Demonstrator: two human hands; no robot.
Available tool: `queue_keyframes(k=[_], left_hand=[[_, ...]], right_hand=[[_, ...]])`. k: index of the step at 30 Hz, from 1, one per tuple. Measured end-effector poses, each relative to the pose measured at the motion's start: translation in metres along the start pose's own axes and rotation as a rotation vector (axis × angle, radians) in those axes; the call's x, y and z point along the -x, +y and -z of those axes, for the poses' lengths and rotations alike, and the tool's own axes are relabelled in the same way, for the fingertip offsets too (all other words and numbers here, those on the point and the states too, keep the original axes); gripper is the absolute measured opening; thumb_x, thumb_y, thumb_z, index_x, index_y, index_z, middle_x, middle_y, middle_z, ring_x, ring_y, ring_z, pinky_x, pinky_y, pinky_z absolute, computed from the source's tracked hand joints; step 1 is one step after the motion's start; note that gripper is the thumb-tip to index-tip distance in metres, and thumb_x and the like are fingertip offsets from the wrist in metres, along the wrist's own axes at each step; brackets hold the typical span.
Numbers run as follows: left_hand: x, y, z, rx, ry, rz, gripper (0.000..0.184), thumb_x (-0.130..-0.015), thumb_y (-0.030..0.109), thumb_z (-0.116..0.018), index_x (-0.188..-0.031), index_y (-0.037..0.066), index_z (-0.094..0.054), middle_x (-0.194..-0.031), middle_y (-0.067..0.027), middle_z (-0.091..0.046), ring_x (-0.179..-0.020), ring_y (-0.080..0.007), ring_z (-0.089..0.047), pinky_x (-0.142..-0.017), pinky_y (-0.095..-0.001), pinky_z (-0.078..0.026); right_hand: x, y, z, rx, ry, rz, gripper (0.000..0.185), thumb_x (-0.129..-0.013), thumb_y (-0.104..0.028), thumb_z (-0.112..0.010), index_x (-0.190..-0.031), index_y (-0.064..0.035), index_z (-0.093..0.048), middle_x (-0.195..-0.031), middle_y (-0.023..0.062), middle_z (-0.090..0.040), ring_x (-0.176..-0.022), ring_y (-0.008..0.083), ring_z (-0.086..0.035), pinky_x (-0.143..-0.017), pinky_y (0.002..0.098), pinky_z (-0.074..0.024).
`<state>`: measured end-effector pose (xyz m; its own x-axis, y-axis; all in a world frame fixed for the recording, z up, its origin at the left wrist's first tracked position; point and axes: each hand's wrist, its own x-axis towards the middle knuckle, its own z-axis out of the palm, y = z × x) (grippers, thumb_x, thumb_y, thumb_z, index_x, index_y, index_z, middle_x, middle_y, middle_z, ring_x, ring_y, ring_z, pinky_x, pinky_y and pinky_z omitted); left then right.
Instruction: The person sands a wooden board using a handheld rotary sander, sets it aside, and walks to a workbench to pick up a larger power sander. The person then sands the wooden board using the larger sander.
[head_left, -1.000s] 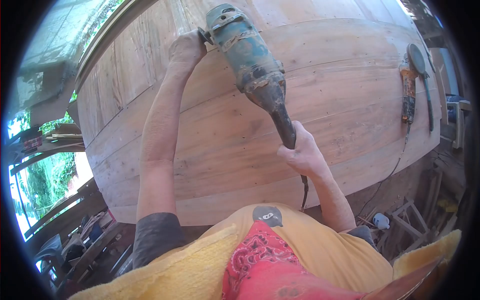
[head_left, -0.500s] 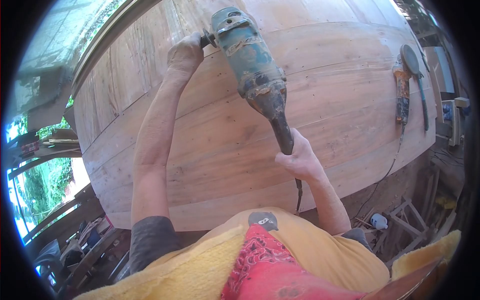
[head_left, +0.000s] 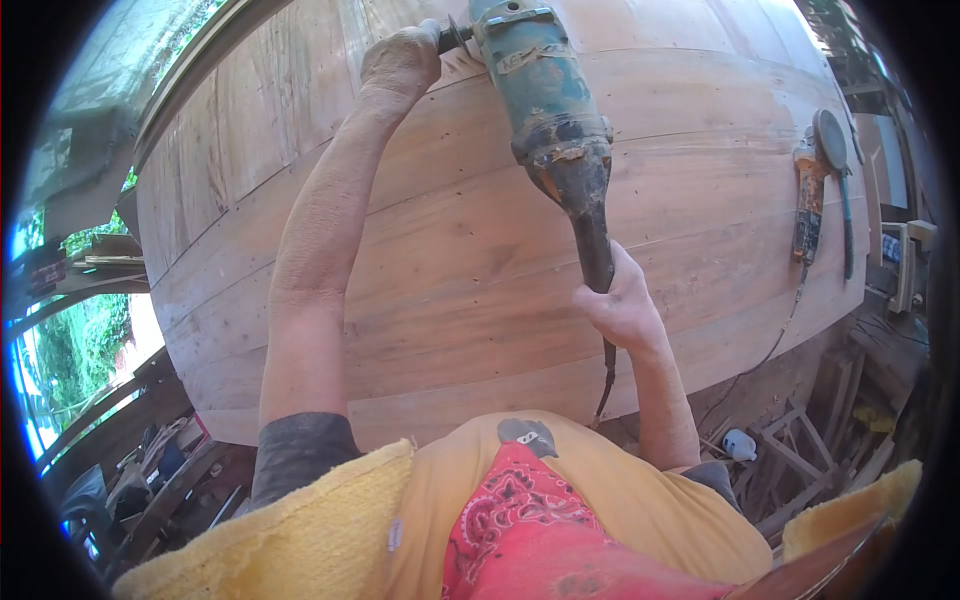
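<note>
A large teal power tool (head_left: 548,85) with a dark rear grip lies over a broad surface of wooden planks (head_left: 450,260). My left hand (head_left: 402,62) is wrapped round the side handle at the tool's upper left. Lower down, my right hand (head_left: 622,300) grips the end of the black rear handle, where a dark cord hangs down. The tool's front end runs to the top edge of the view, and its underside is hidden.
An orange and black grinder (head_left: 808,205) rests on the planks at the right, beside a round disc (head_left: 829,138) and a thin teal rod. Wood scraps, a wooden frame and a white container (head_left: 739,445) lie below right. More scrap lies at lower left.
The teal tool and both my hands have shifted to the right in view. The tool's front has moved up to the top edge. Both hands keep their hold.
</note>
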<state>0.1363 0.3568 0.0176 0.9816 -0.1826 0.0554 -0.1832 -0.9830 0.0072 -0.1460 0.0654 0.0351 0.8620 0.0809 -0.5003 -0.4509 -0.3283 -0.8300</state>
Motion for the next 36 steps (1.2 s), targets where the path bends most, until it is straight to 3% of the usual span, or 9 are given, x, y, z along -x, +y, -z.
queue_keyframes(k=[4, 13, 19, 22, 31, 34, 36], left_hand=[[0.009, -0.016, 0.0, -0.024, -0.068, 0.041, 0.017, -0.1, 0.014, -0.055, -0.112, 0.01, -0.065, -0.108, -0.0185, -0.076, -0.102, -0.0395, -0.075, -0.086, -0.0518, -0.058], [0.005, 0.006, 0.002, 0.077, -0.039, -0.024, 0.019, -0.099, 0.014, -0.054, -0.113, 0.009, -0.064, -0.108, -0.0199, -0.076, -0.101, -0.0403, -0.074, -0.086, -0.0527, -0.058], [0.001, -0.006, 0.014, 0.083, -0.093, 0.036, 0.019, -0.099, 0.012, -0.052, -0.113, 0.009, -0.064, -0.107, -0.0201, -0.076, -0.103, -0.0405, -0.073, -0.087, -0.0528, -0.057], [-0.007, -0.008, 0.018, 0.05, -0.128, 0.033, 0.019, -0.099, 0.011, -0.052, -0.113, 0.009, -0.064, -0.107, -0.0199, -0.076, -0.104, -0.0402, -0.073, -0.087, -0.0527, -0.057], [-0.023, 0.038, 0.01, 0.086, -0.006, -0.114, 0.021, -0.095, 0.01, -0.056, -0.112, 0.008, -0.067, -0.106, -0.021, -0.076, -0.103, -0.042, -0.073, -0.086, -0.0536, -0.057], [-0.007, 0.023, 0.014, 0.021, -0.053, -0.021, 0.022, -0.094, 0.014, -0.059, -0.114, 0.008, -0.067, -0.107, -0.0209, -0.076, -0.103, -0.0421, -0.073, -0.086, -0.0537, -0.057], [0.012, -0.005, 0.012, 0.009, -0.063, 0.049, 0.021, -0.096, 0.013, -0.058, -0.114, 0.008, -0.068, -0.107, -0.0209, -0.076, -0.104, -0.04, -0.074, -0.088, -0.0516, -0.057]], right_hand=[[0.003, -0.002, -0.01, 0.022, -0.004, 0.099, 0.028, -0.078, -0.012, -0.069, -0.1, -0.0001, -0.056, -0.084, 0.0037, -0.052, -0.08, 0.0154, -0.05, -0.077, 0.0314, -0.0495], [0.009, 0.009, 0.01, 0.009, 0.019, 0.006, 0.027, -0.077, -0.009, -0.068, -0.099, -0.0004, -0.055, -0.083, 0.0002, -0.049, -0.079, 0.0121, -0.048, -0.073, 0.0292, -0.0474], [-0.012, -0.007, 0.012, -0.044, -0.058, -0.042, 0.025, -0.078, -0.007, -0.067, -0.098, -0.0037, -0.054, -0.078, -0.0018, -0.048, -0.067, 0.0087, -0.05, -0.058, 0.0295, -0.0477], [-0.019, -0.019, 0.003, -0.092, -0.08, -0.071, 0.034, -0.078, -0.004, -0.065, -0.111, 0.0029, -0.06, -0.075, -0.0017, -0.055, -0.06, 0.0071, -0.053, -0.054, 0.0271, -0.0447], [0.001, -0.006, 0.039, -0.119, -0.004, -0.048, 0.037, -0.078, -0.006, -0.067, -0.113, 0.0028, -0.059, -0.074, -0.0016, -0.054, -0.06, 0.0073, -0.053, -0.053, 0.0276, -0.0451], [0.003, -0.008, 0.029, -0.14, -0.066, -0.051, 0.029, -0.078, -0.01, -0.069, -0.101, -0.0008, -0.054, -0.075, -0.0006, -0.051, -0.06, 0.0097, -0.054, -0.052, 0.0301, -0.0472], [-0.002, -0.017, 0.017, -0.078, -0.112, -0.047, 0.03, -0.079, -0.011, -0.069, -0.102, -0.0006, -0.054, -0.075, 0.0005, -0.052, -0.06, 0.0102, -0.054, -0.052, 0.0304, -0.0474]])
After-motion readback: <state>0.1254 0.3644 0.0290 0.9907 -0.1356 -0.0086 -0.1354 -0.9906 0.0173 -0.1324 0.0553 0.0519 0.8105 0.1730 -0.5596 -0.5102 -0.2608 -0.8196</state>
